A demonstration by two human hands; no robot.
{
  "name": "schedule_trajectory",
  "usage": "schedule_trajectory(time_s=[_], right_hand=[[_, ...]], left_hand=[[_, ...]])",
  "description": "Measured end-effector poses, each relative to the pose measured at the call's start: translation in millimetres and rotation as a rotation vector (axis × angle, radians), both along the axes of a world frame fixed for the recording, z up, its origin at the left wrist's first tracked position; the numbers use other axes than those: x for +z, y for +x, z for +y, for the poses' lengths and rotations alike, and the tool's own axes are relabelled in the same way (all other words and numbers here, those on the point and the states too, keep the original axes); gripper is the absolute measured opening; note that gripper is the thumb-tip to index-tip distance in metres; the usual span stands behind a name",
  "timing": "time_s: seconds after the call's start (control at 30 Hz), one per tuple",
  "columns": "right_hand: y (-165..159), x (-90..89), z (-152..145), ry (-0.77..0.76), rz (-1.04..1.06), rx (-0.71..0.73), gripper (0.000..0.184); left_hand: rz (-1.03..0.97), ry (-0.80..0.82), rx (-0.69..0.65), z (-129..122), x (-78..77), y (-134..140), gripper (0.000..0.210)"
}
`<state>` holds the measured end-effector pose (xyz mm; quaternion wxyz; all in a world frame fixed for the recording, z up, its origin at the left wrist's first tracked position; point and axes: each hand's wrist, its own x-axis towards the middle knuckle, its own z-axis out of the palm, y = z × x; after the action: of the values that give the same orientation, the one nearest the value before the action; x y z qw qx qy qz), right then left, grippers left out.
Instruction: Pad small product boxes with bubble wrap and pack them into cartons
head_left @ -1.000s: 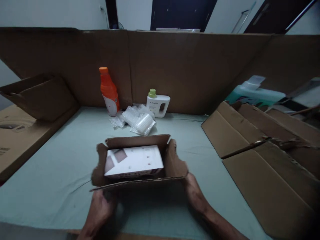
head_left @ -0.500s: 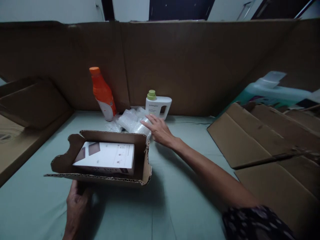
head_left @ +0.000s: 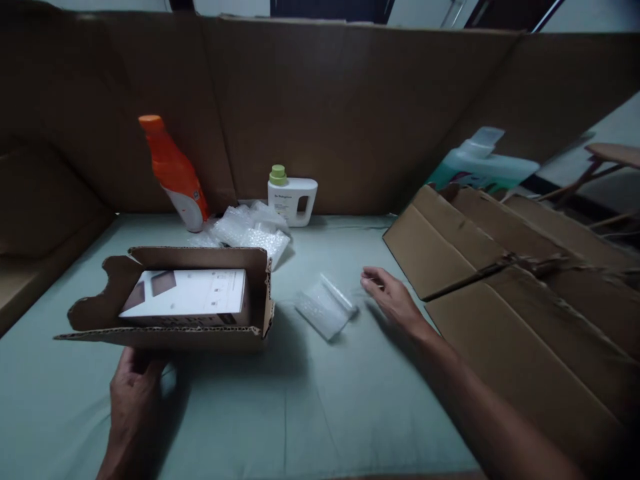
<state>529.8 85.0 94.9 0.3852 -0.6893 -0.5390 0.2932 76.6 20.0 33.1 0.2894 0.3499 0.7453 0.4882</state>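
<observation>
An open cardboard box (head_left: 200, 339) with ragged, cut edges is tilted toward me at the left. Inside it lies a white printed carton (head_left: 187, 293). My left hand (head_left: 134, 387) grips the box's lower front from beneath, its fingers partly hidden under the cardboard. A folded piece of bubble wrap (head_left: 326, 308) lies on the green cloth in the middle. Just right of that piece is my right hand (head_left: 393, 297), holding nothing visible, with its fingers loosely bent and apart. Behind the box sits a crumpled heap of bubble wrap (head_left: 250, 228).
At the back stand an orange bottle (head_left: 175, 173) and a white jug with a green cap (head_left: 293, 197), before a tall cardboard wall (head_left: 340, 113). Flattened cardboard boxes (head_left: 520, 333) lie on the right, with a teal liquid bottle (head_left: 480, 163) behind them.
My right hand has moved from the bubble wrap heap toward the right and nearer. One folded piece now lies apart on the cloth. My left hand still holds the box; the view has shifted right.
</observation>
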Motion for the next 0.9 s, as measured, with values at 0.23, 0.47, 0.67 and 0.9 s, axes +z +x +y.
schedule_trajectory(time_s=[0.23,0.47,0.67,0.9], right_hand=[[-104,10.1,-67,0.203,-0.01,0.459,0.039],[-176,-8.2,-35,0.184,0.061,0.652,0.081],[-108,-1.5,-24,0.337,-0.262,0.554,0.035],[-36,-45.5,-27,0.146,-0.729,0.354,0.035]], left_hand=[[-0.01,0.152,0.049,-9,18.3,14,0.065],[0.053,0.163,0.001,26,23.8,7,0.056],[0.109,0.259,0.024,22,30.4,6,0.085],[0.349,0.288,-0.43,-58,10.0,76,0.03]])
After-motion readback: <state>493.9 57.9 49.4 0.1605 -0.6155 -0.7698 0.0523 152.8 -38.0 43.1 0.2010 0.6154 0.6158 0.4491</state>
